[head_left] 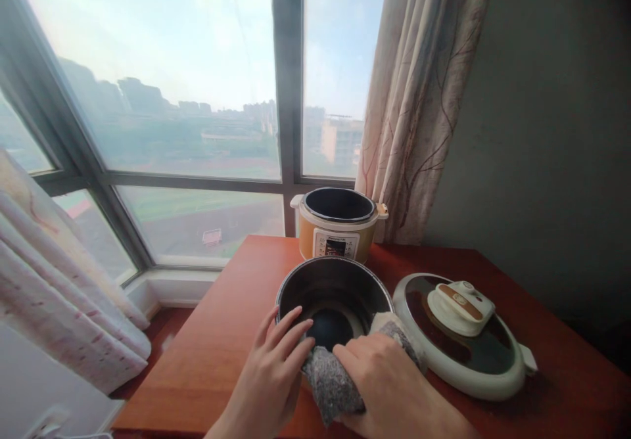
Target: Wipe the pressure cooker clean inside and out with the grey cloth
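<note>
A dark inner pot (340, 275) of a pressure cooker stands on the red-brown table, its opening facing up. My left hand (273, 363) rests over the pot's near left rim, fingers stretched out and slightly apart, its fingertips by the edge of a cloth. In my right hand (382, 380) is a grey cloth (335, 383), bunched and draped over the near right rim. Part of the cloth shows beyond my knuckles. Behind the pot sits the yellow and white cooker body (308, 229) with its control panel facing me.
The cooker lid (493, 386), white-rimmed with a handle on top, lies on the table (197, 360) right of the pot. Large windows (197, 97) rise behind and to the left. A patterned curtain (409, 110) hangs beside the grey wall, another curtain (64, 281) at left.
</note>
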`<state>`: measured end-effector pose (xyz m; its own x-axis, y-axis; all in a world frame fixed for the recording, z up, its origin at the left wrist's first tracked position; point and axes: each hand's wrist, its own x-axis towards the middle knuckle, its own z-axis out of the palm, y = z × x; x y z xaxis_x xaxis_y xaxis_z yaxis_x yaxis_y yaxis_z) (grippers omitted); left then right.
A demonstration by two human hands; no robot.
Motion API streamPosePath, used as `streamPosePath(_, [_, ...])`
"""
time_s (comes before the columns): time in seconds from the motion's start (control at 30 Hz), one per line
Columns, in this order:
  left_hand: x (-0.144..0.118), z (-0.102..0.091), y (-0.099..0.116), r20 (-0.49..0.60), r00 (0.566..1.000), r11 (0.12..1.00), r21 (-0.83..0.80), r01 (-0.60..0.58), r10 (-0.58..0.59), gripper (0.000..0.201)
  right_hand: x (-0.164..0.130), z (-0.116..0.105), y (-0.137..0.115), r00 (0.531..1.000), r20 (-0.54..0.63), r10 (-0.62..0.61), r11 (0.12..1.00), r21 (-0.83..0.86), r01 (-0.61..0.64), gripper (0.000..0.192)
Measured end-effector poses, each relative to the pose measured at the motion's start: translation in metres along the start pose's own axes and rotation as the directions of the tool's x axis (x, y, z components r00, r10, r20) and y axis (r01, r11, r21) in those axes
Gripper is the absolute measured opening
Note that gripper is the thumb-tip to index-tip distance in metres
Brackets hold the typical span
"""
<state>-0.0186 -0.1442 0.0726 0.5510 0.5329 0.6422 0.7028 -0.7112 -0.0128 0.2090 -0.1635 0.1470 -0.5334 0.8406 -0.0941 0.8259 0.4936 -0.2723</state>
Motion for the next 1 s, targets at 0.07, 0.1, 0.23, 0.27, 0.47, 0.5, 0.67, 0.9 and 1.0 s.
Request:
streamPosePath(0.07, [0.000, 0.006, 0.007, -0.068, 0.996, 0.998, -0.008, 0.065, -0.066, 0.038, -0.001, 0.001, -0.006, 0.999, 0.010, 0.032, 0.999, 0.010, -0.032, 0.039])
streamPosePath(0.1, [0.000, 0.006, 0.008, -0.072, 0.994, 0.997, -0.011, 0.083, -0.083, 0.037, -0.001, 0.003, -0.007, 0.999, 0.007, 0.040, 0.999, 0.011, -0.040, 0.040])
streamPosePath(0.23, [0.003, -0.002, 0.000, 0.037, 0.998, 0.998, -0.004, 0.059, -0.059, 0.037, 0.001, 0.010, -0.007, 0.999, -0.007, 0.043, 0.999, 0.008, -0.043, 0.043])
streamPosePath(0.27, [0.003, -0.004, -0.003, 0.053, 0.998, 0.999, -0.011, 0.041, -0.041, 0.035, 0.001, 0.011, -0.005, 0.999, -0.008, 0.041, 0.999, 0.005, -0.041, 0.044])
streamPosePath(0.47, [0.010, -0.010, -0.032, 0.070, 0.990, 0.990, -0.088, -0.113, 0.120, 0.034, -0.002, 0.010, 0.015, 0.999, -0.017, -0.052, 0.999, -0.010, 0.052, 0.048])
streamPosePath(0.5, [0.012, -0.011, -0.039, 0.073, 0.986, 0.985, -0.099, -0.143, 0.150, 0.034, -0.003, 0.009, 0.021, 0.997, -0.021, -0.077, 0.997, -0.009, 0.077, 0.048])
streamPosePath(0.67, [0.022, -0.009, -0.073, 0.078, 0.977, 0.974, -0.121, -0.190, 0.200, 0.037, -0.007, 0.001, 0.049, 0.980, -0.044, -0.195, 0.981, 0.002, 0.195, 0.044])
streamPosePath(0.9, [0.024, 0.007, -0.086, 0.125, 0.990, 0.988, -0.149, -0.042, 0.061, 0.050, -0.008, 0.008, 0.053, 0.979, -0.127, -0.162, 0.987, -0.006, 0.162, 0.040])
streamPosePath(1.0, [0.018, 0.006, -0.076, 0.094, 0.995, 0.986, -0.165, 0.030, -0.015, 0.053, -0.009, 0.011, 0.049, 0.980, -0.146, -0.138, 0.990, -0.009, 0.138, 0.039])
